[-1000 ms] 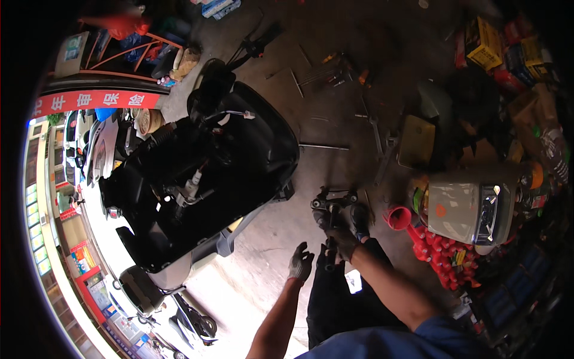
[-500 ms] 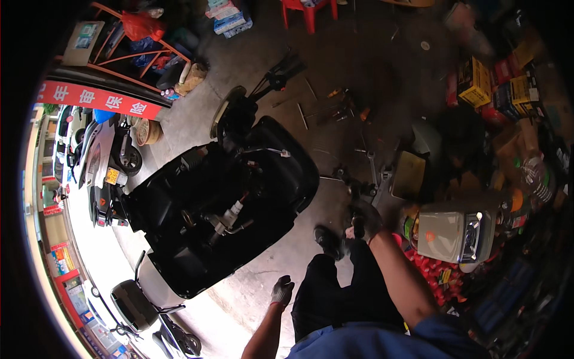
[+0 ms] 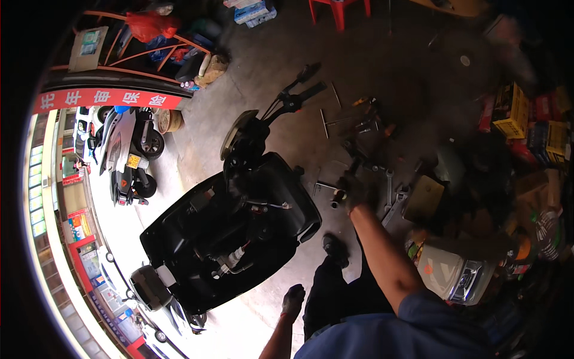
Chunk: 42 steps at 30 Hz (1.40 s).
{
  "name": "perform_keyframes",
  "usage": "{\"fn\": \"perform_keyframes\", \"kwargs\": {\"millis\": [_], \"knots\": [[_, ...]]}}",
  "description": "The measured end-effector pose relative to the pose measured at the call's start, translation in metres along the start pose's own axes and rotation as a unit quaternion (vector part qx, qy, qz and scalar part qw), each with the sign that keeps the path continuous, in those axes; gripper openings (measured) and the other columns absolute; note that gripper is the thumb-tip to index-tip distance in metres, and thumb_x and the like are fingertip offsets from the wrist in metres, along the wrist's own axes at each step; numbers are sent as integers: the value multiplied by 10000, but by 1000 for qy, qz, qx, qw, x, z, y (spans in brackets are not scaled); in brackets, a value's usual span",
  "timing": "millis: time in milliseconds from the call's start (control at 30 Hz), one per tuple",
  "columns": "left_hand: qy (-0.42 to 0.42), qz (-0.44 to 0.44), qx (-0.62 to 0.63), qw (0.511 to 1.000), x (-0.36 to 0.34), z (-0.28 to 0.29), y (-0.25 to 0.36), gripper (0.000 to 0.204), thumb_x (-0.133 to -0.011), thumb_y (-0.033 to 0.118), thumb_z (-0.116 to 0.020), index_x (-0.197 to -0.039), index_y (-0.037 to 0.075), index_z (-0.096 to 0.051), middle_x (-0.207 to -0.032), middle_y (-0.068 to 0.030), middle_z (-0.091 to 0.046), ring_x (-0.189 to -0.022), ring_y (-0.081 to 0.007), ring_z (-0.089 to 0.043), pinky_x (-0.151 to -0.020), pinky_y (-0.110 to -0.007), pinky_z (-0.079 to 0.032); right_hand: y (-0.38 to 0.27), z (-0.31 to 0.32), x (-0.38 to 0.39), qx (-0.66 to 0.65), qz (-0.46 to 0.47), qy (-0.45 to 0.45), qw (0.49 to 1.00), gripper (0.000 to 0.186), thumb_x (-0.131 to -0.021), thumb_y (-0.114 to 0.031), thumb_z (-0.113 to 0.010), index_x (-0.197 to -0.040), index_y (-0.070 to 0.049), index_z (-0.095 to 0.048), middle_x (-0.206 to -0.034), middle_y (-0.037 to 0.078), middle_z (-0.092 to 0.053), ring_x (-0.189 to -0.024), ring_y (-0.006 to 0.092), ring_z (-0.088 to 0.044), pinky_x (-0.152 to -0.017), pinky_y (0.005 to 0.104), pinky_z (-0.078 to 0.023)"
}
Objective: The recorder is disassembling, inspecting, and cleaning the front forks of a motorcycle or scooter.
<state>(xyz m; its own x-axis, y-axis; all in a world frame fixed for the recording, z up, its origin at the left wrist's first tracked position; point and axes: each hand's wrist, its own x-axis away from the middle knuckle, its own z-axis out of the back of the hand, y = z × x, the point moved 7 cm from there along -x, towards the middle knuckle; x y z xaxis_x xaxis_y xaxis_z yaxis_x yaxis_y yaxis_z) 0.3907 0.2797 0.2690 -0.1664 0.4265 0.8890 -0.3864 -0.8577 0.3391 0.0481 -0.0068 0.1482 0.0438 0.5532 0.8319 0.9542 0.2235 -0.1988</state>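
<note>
My right hand (image 3: 357, 196), in a dark glove, reaches down to the tools on the floor. Its fingers seem closed on a dark object, too shadowed to name; a round metal end (image 3: 339, 197) shows beside it. My left hand (image 3: 293, 301), in a grey glove, hangs beside my leg, fingers curled together and nothing visible in them. To its left stands a partly stripped scooter (image 3: 179, 239) with a black open body, bare handlebars (image 3: 293, 103) and a pale metal-and-plastic fitting (image 3: 234, 258) inside.
Wrenches (image 3: 389, 188) and a T-shaped bar (image 3: 324, 124) lie on the floor. At right are a beige scooter panel with headlight (image 3: 445, 269), a flat tan panel (image 3: 424, 198) and yellow boxes (image 3: 512, 110). Parked scooters (image 3: 128, 149) stand at left; a red stool (image 3: 341, 13) is at the far side.
My right hand has moved forward from by my knees and feet to the tools on the floor. My left hand stays low beside my leg. The whole view has shifted.
</note>
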Motion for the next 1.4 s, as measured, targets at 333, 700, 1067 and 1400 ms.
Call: {"fn": "perform_keyframes", "kwargs": {"millis": [333,700,1067,1400], "knots": [[-27,45,51,997,29,-28,24,388,-958,135,-603,-1328,31,-546,-1250,-111,-648,-1083,-204,-661,-883,-322,-537,57,-63,-1,-63,-73,57,994,235,-952,-301,-632,-867,-102,-540,-720,51,-571,-568,212,-569,-530,406,-521],[-32,-178,-188,965,17,-24,42,391,-753,-10,-701,-1134,73,-672,-1220,-139,-648,-1163,-317,-599,-964,-390,-519,77,-50,-14,15,-191,79,978,241,-972,-309,-606,-929,-83,-536,-736,76,-560,-655,244,-598,-593,432,-528],[-45,-159,-197,966,15,-35,79,338,-842,12,-665,-1177,55,-661,-1244,-140,-636,-1166,-295,-599,-969,-364,-519,66,-17,-33,173,-146,36,973,276,-946,-377,-625,-887,-112,-577,-715,28,-536,-624,192,-549,-527,368,-443],[-75,-276,-295,912,-5,-76,143,373,-973,178,-573,-1312,23,-569,-1251,-138,-637,-1149,-261,-621,-979,-338,-500,20,166,14,35,-127,-117,984,197,-865,-175,-681,-1037,-113,-606,-836,49,-593,-741,185,-599,-647,340,-523]]}}
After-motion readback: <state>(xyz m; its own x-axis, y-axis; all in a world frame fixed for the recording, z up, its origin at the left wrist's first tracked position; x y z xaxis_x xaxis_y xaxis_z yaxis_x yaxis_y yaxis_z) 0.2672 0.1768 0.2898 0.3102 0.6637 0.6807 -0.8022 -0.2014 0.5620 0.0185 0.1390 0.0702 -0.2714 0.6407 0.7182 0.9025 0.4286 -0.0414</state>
